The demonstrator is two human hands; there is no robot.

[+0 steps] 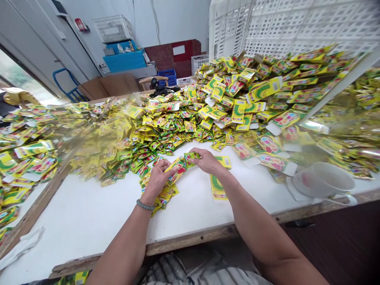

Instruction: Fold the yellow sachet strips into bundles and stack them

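Observation:
My left hand (156, 180), with a beaded bracelet at its wrist, is closed around a small yellow carton (178, 173) with red print. My right hand (206, 160) pinches a small green-and-yellow sachet (188, 157) at the carton's far end; whether the sachet is partly inside, I cannot tell. Several yellow sachets (167, 194) lie on the white table (190, 209) below my left hand. Beside my right forearm, partly hidden by it, is a flat yellow carton (217, 186). Just beyond my hands spreads a heap of green and yellow sachets (160, 134).
Yellow cartons (242, 111) are piled at the back right, before a tilted white crate (297, 31). A translucent mug (323, 182) stands near the right front edge. More cartons (35, 158) lie at the left, past a wooden strip (44, 204). A white cloth (22, 247) lies front left.

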